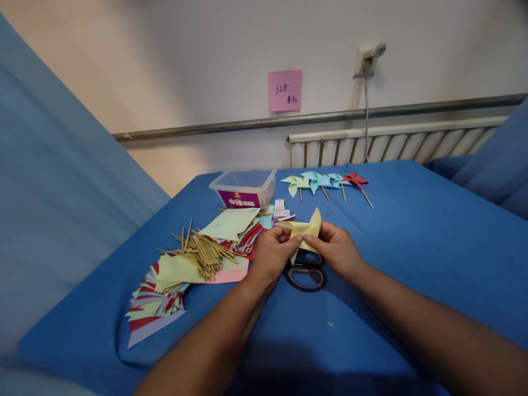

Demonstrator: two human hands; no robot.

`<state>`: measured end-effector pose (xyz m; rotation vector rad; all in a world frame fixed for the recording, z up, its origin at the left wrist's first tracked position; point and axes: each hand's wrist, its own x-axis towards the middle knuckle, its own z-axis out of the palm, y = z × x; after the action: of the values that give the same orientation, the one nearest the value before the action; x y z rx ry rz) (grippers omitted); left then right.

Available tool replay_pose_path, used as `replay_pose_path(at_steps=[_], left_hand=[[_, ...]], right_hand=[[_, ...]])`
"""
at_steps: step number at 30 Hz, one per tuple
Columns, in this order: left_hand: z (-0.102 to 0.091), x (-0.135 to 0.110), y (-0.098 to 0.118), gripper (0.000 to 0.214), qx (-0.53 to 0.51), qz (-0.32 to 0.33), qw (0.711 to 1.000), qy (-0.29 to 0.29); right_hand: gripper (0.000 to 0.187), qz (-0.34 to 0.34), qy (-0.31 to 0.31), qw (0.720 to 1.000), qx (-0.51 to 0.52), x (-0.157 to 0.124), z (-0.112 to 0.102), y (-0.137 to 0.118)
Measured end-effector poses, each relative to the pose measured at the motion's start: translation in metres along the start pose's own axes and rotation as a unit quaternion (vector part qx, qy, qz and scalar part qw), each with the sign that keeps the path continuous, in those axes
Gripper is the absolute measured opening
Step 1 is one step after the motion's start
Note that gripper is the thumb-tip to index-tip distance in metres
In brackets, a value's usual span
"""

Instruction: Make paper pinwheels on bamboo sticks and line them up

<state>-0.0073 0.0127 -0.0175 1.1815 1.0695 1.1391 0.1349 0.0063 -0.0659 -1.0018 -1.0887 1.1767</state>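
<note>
Both hands pinch a folded yellow paper piece over the blue table. My left hand grips its left side, thumb and fingers closed on it. My right hand holds the right side the same way. Black-handled scissors lie on the table just beneath the hands, partly hidden by them.
Left of the hands lie wooden sticks on stacks of coloured paper. A clear plastic box stands behind them. Several finished paper pinwheels lie at the back. A radiator and a pink note are on the wall.
</note>
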Motion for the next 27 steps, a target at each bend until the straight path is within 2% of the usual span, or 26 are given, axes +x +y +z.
replay_pose_path(at_steps=[4,5,7,10,13,15,18,22,27], left_hand=[[-0.001,0.006,-0.012,0.034,-0.045,-0.022,0.998,-0.046],[-0.002,0.008,-0.015,0.037,-0.041,-0.01,0.998,-0.037],[-0.002,0.01,-0.018,0.037,-0.001,0.043,0.999,0.019],[0.003,0.008,-0.019,0.021,0.062,0.106,0.989,0.085],[0.02,0.0,-0.017,0.015,0.006,0.082,0.995,0.047],[0.034,-0.004,-0.016,0.02,-0.054,0.065,0.996,0.023],[0.049,-0.003,-0.016,0.02,-0.106,0.056,0.993,0.014],[0.058,0.008,-0.018,0.022,-0.121,0.063,0.99,0.037],[0.063,0.015,-0.022,0.021,-0.134,0.082,0.987,0.021]], right_hand=[[0.03,-0.037,0.046,0.998,-0.033,0.003,-0.001,0.003],[0.027,-0.06,0.065,0.994,-0.063,0.003,-0.001,0.003],[0.021,-0.123,0.109,0.975,-0.151,0.004,-0.004,0.0],[0.013,-0.262,0.151,0.902,-0.308,0.007,-0.01,-0.007],[0.01,-0.382,0.147,0.813,-0.414,0.012,-0.017,-0.012],[0.007,-0.414,0.148,0.772,-0.458,0.016,-0.021,-0.013],[0.005,-0.432,0.154,0.733,-0.503,0.021,-0.025,-0.013],[0.008,-0.452,0.152,0.708,-0.521,0.024,-0.026,-0.013],[0.01,-0.444,0.151,0.708,-0.528,0.023,-0.026,-0.013]])
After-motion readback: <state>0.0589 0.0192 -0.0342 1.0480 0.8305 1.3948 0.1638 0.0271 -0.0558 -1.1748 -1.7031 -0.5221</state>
